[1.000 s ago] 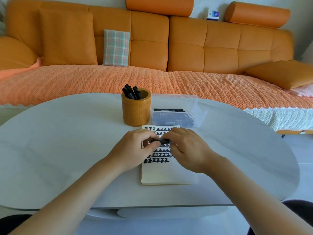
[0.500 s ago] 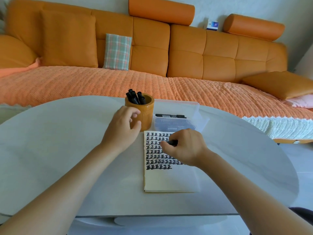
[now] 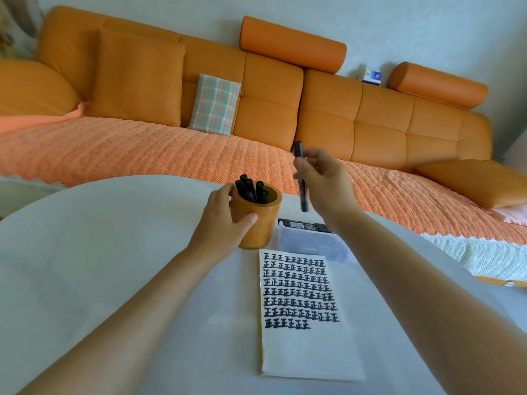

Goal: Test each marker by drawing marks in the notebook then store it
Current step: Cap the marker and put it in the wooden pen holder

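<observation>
My left hand (image 3: 225, 220) grips the side of the wooden pen cup (image 3: 261, 220), which holds several black markers (image 3: 251, 188). A capped black marker (image 3: 302, 178) stands nearly upright in the air, pinched by my right hand (image 3: 323, 178) just right of the cup and above the clear plastic box (image 3: 309, 240). One black marker (image 3: 305, 224) lies in that box. The open notebook (image 3: 308, 349) lies on the white table (image 3: 99, 266) in front of the box, its upper half filled with rows of black marks.
An orange sofa (image 3: 328, 109) with a plaid cushion (image 3: 214, 104) runs behind the table. A small blue-and-white box (image 3: 372, 76) sits on the sofa back. The table's rounded edge curves away at the far left and right.
My right hand has lifted the marker off the notebook and raised it above the plastic box. My left hand has closed around the pen cup. The camera has tilted.
</observation>
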Demonstrator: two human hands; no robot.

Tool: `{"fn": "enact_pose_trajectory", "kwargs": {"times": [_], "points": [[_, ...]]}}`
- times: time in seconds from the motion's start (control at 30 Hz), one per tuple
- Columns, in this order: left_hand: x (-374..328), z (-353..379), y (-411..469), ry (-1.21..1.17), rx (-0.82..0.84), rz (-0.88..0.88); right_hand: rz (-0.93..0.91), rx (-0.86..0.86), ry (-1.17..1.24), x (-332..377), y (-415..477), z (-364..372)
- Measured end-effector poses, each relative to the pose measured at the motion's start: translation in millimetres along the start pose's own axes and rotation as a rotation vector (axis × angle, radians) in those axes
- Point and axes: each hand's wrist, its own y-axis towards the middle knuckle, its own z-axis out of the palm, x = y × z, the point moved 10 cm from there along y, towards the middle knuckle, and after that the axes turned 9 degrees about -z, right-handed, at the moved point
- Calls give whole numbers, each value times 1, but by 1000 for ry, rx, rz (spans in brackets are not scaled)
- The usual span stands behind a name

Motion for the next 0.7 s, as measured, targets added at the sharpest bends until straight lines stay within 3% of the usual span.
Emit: {"fn": "enact_pose_trajectory", "kwargs": {"times": [0.13, 0.27, 0.57, 0.7], "points": [[1, 0, -1, 21, -34, 14, -11, -34, 33, 2, 27, 13], [1, -1, -2, 40, -43, 28, -34, 154, -173, -6, 31, 46], [-5, -6, -7, 185, -110, 55, 96, 600, -487, -42, 8, 70], [-5, -7, -9, 195, -128, 62, 16, 403, -421, -39, 16, 38]]}}
